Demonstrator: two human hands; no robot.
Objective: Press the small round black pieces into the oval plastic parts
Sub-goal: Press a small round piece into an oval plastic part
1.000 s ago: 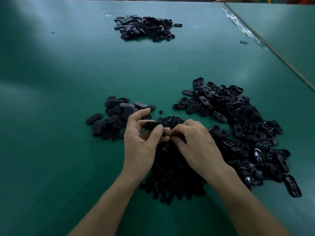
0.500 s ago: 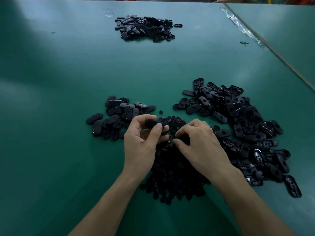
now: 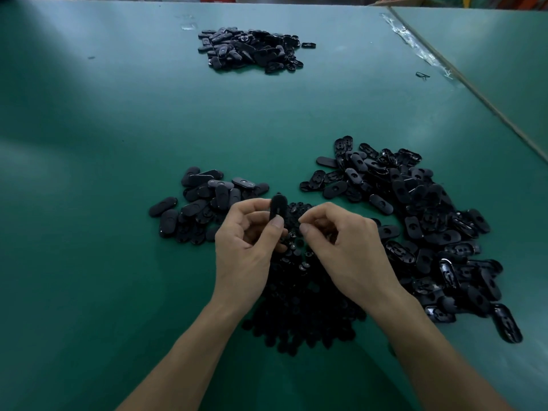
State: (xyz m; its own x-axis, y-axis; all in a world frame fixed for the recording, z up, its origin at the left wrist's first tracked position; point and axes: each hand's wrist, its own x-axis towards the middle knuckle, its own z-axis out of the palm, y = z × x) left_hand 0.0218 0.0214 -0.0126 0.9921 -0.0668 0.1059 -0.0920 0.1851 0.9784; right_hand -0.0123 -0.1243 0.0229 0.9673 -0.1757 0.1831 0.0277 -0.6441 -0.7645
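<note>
Pile of round pieces (image 3: 299,310) sits mid-table (image 3: 89,203), partly under both hands. L hand (image 3: 246,250), over the pile's far edge, pinches one oval part (image 3: 278,206) upright btw thumb & fingers. R hand (image 3: 347,247) is just right of it, thumb & forefinger curled tip to tip; can't tell if anything's pinched. Loose ovals (image 3: 430,232) are heaped right of the pile, smaller heap (image 3: 204,203) left, third heap (image 3: 252,50) far beyond.

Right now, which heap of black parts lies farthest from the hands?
The far heap, alone up the table; the left heap, middle heap and right heap lie close to the person.
</note>
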